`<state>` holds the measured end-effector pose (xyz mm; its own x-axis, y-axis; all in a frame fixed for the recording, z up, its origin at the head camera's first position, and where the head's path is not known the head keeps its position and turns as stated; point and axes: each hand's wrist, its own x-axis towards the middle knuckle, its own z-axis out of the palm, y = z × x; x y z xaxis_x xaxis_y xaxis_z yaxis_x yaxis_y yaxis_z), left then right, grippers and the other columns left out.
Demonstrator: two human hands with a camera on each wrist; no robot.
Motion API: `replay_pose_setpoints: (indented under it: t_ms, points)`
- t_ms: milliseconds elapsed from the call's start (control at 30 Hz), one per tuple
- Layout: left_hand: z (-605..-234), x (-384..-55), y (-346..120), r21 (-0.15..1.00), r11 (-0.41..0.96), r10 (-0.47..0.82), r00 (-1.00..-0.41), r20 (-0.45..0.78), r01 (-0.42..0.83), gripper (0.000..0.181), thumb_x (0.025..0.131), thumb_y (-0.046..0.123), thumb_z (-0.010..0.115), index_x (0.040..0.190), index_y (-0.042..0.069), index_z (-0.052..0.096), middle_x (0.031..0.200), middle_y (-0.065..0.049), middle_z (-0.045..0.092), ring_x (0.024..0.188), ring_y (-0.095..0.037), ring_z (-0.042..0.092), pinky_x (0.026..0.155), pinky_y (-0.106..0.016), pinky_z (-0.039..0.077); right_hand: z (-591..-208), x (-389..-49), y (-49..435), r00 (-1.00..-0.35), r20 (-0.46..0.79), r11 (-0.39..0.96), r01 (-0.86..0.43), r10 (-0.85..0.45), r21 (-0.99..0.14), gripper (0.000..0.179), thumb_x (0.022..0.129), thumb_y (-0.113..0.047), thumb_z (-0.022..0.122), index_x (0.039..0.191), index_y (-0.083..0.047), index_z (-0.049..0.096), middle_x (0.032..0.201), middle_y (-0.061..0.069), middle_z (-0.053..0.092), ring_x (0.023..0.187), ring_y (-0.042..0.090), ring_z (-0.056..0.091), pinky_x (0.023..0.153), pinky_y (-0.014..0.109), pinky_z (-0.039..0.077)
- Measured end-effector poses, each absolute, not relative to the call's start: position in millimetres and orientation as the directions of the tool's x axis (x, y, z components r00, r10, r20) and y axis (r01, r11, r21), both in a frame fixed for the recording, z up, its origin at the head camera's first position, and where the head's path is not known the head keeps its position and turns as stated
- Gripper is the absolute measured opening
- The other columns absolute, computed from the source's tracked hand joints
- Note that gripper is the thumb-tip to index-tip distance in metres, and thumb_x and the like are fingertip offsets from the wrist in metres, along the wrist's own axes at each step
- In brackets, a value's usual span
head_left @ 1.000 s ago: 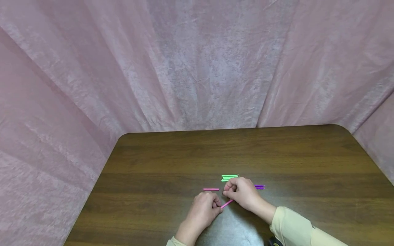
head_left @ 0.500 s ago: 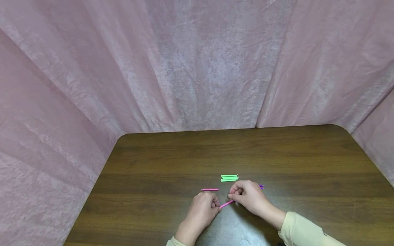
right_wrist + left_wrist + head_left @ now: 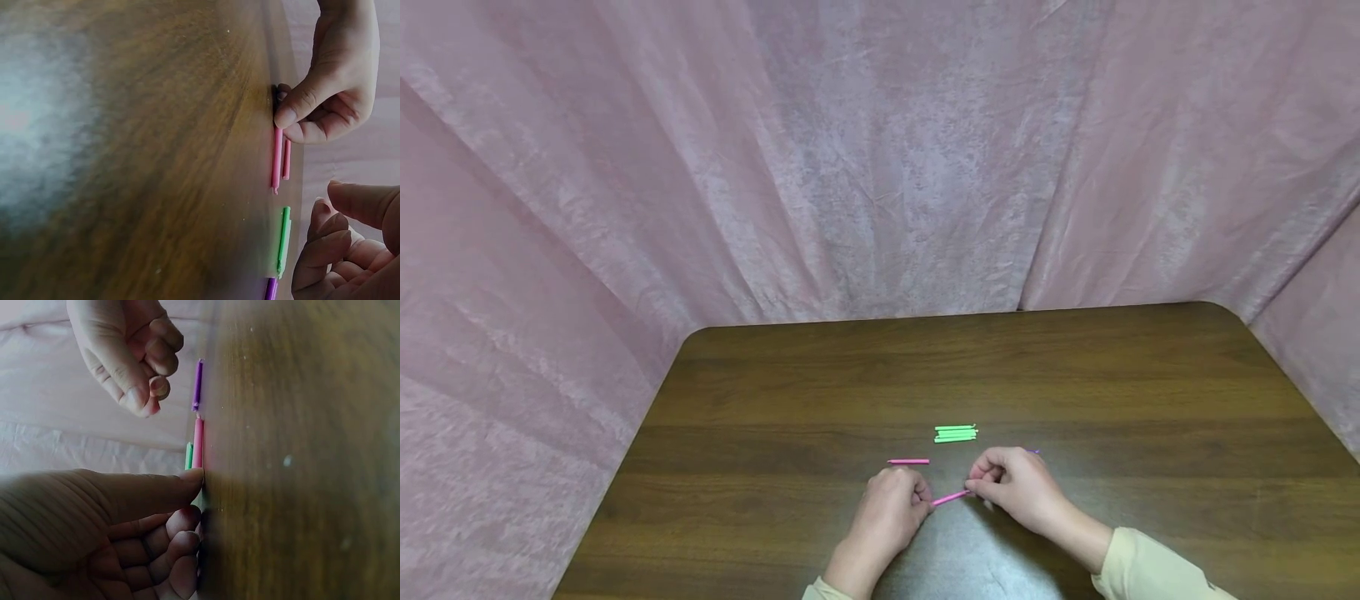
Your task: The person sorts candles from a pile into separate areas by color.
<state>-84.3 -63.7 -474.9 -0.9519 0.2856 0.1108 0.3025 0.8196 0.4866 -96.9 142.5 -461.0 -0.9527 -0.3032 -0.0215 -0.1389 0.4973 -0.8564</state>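
Observation:
My left hand point(image 3: 886, 512) pinches one end of a pink candle point(image 3: 950, 498) between thumb and finger, low at the tabletop. Its wick end points toward my right hand point(image 3: 1021, 493), whose loosely bent fingers hold nothing. In the right wrist view a small gap shows between that thumb and forefinger, and the hand is just off the candle point(image 3: 277, 159). A second pink candle point(image 3: 908, 461) lies behind my left hand. Several green candles point(image 3: 956, 433) lie side by side farther back. Purple candles point(image 3: 198, 384) are mostly hidden behind my right hand in the head view.
The brown wooden table point(image 3: 775, 400) has rounded far corners. Pink velvet curtains point(image 3: 880, 167) hang behind it and at its sides. Glare brightens the tabletop near the front.
My right hand has shifted to the right and slightly toward me, uncovering the green candles and covering more of the purple ones. My left hand keeps its pinch on the pink candle.

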Motion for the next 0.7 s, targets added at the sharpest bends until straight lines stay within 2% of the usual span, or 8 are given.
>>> replay_pose_setpoints:
  t_ms: [700]
  points:
    - [-468.4,-93.1,-81.3,0.502,0.797,0.311,-0.941,0.134,0.336,0.020,0.072,0.010,0.083,0.066,0.018,0.066,0.059,0.015,0.049,0.059,0.000,0.043,0.058,-0.021,0.037,-466.9,-84.5,158.2,-0.949,-0.064,0.470,-0.094,-0.308,-0.878,0.011,0.081,-0.015,0.077,0.080,-0.009,0.067,0.068,-0.004,0.062,0.051,0.003,0.052,0.051,0.022,0.043]
